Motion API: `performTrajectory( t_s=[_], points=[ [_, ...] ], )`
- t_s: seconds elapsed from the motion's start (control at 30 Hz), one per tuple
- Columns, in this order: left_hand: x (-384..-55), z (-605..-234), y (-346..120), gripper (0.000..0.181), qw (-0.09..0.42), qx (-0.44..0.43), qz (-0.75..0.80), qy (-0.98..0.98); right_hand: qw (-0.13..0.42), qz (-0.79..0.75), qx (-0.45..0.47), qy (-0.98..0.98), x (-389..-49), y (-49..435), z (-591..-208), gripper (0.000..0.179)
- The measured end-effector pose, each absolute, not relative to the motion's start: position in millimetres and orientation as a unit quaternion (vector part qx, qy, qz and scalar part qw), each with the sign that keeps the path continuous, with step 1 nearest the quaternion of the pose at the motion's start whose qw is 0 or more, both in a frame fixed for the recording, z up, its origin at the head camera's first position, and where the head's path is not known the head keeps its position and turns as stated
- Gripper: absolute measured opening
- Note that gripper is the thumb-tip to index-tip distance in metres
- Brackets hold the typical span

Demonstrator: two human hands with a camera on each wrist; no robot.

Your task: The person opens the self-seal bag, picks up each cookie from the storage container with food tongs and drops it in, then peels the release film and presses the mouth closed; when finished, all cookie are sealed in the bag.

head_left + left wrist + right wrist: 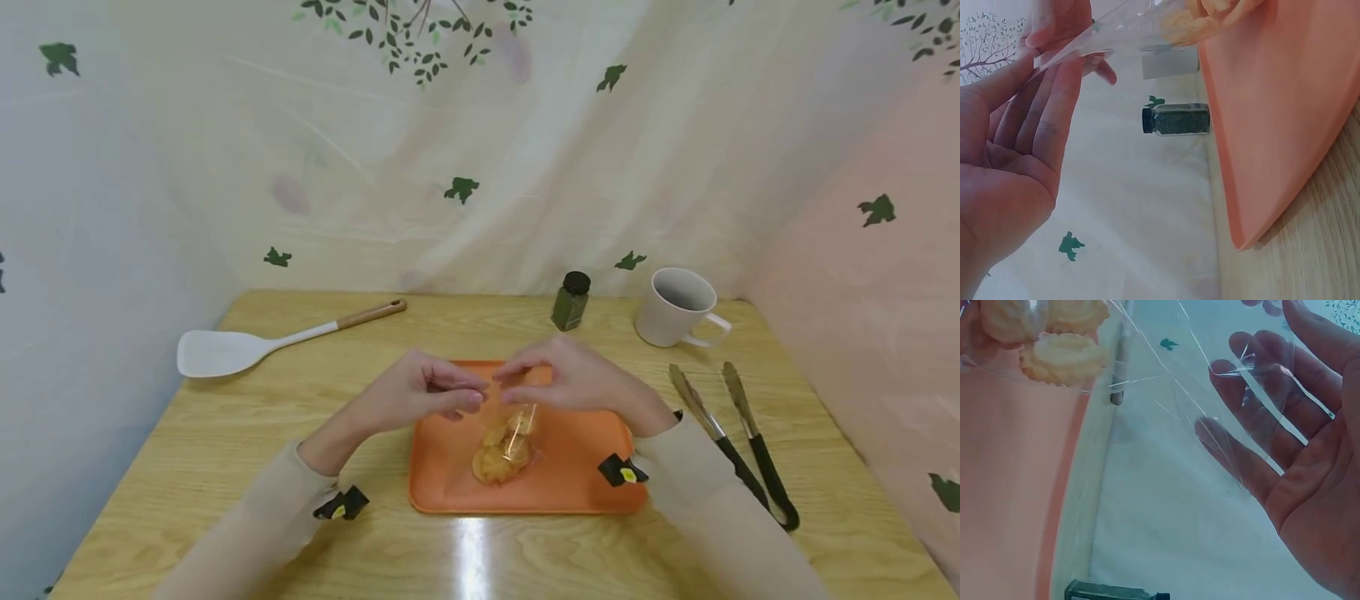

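A clear plastic bag (1147,381) of golden ridged cookies (498,462) hangs over an orange tray (577,467). My left hand (420,392) pinches the bag's upper edge between thumb and fingers, clearest in the left wrist view. Facing it, my right hand (577,379) is at the other side of the bag's top. In the right wrist view its fingers (1235,450) are spread loosely behind the clear film, with the thumb apart from them. The cookies sit low in the bag, near the tray's middle.
A white spatula (225,353) with a wooden handle lies at the left. Toward the back stand a dark-capped jar (572,302) of green flakes and a white mug (671,312). Black-handled tongs (757,450) lie spread at the right. A patterned cloth (360,167) hangs behind.
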State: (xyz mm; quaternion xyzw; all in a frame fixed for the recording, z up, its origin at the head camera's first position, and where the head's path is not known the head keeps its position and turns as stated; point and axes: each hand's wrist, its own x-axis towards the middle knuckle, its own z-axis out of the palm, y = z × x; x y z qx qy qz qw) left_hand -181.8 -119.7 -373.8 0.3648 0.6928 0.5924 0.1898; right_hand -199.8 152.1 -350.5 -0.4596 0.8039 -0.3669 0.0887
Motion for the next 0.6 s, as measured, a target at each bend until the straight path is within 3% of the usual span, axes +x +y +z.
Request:
performTrajectory(
  t_s=[0.3,0.6],
  points=[
    [-173,-368,-119,0.024,0.192,0.346,0.6,0.696,0.122,-0.381,-0.482,0.78,-199,153,-342,0.008],
    [-169,-370,-130,0.025,0.188,0.338,0.604,0.696,0.148,-0.414,-0.445,0.78,-196,183,-349,0.015]
  ],
)
